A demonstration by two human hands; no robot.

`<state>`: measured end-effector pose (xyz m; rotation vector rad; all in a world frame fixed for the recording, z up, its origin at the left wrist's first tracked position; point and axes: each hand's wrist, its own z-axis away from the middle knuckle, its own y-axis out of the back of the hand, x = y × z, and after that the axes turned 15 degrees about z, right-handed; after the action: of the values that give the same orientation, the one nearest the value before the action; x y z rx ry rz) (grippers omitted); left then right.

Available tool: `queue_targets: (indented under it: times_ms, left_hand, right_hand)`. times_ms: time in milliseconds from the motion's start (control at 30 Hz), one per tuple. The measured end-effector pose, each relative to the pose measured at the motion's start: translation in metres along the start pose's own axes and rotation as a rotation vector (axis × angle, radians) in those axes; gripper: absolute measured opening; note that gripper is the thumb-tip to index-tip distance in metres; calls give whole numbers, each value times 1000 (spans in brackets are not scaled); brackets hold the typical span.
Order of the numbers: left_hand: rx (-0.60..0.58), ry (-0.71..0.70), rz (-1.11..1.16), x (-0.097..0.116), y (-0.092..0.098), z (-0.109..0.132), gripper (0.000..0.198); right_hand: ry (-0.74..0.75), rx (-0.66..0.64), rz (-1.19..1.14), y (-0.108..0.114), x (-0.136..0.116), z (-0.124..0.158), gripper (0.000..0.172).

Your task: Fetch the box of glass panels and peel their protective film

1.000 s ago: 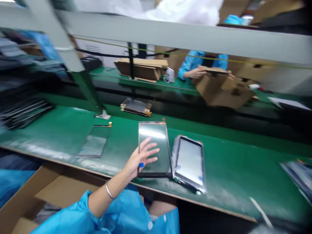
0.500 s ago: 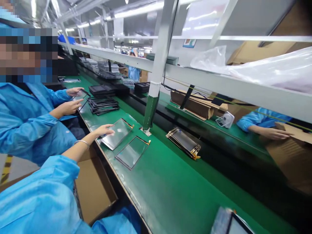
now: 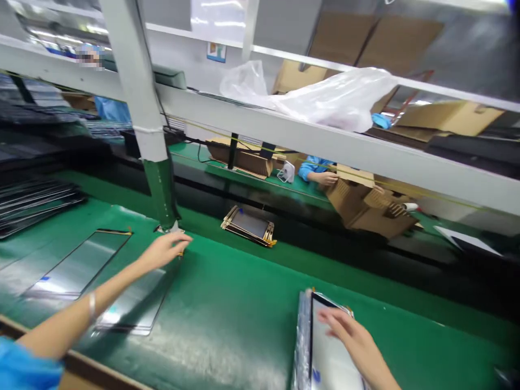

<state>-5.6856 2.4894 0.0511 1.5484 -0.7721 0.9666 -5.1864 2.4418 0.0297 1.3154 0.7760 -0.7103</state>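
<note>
My left hand (image 3: 166, 250) hovers over the green bench with its fingers stretched out, holding nothing. Beneath that forearm lies a clear glass touch panel (image 3: 142, 298) with a dark border, its far end partly covered by the hand. Another glass touch panel (image 3: 83, 262), with a blue tab and an orange flex connector, lies to its left. At the lower right, my right hand (image 3: 353, 338) is over a stack of dark-edged panels (image 3: 331, 363) with clear wrapping along its left side. Its fingers are slightly curled and apart; whether they touch the top panel cannot be made out.
A small pile of panels (image 3: 249, 223) with orange connectors lies across the bench. A post (image 3: 158, 184) rises at the left, near a stack of black frames (image 3: 36, 206). Beyond the rail (image 3: 260, 122), a co-worker's hand (image 3: 325, 177) is at a cardboard box (image 3: 357, 203).
The view has swung to the right. My left hand has come off the tilted panel, which now lies flat. My right hand has come into view over the stack.
</note>
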Motion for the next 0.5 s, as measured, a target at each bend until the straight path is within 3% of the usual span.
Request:
queue_targets:
  times_ms: [100,200,333,500]
  left_hand:
    - [-65,48,10,16,-80,-64,29]
    - [-18,209,-8,26,-125,-126,35]
    - [-23,426,-12,29,-150,-177,37]
    - [-77,570,-30,25,-169,-198,43]
  right_hand:
    - [-81,-110,-134,-25,-16,-86,53]
    - [-127,-58,-86,-48,-22,-165,44]
    - [-202,-35,-54,-68,-11,-237,32]
    - [-327,-185,-133,-89,0,-285,39]
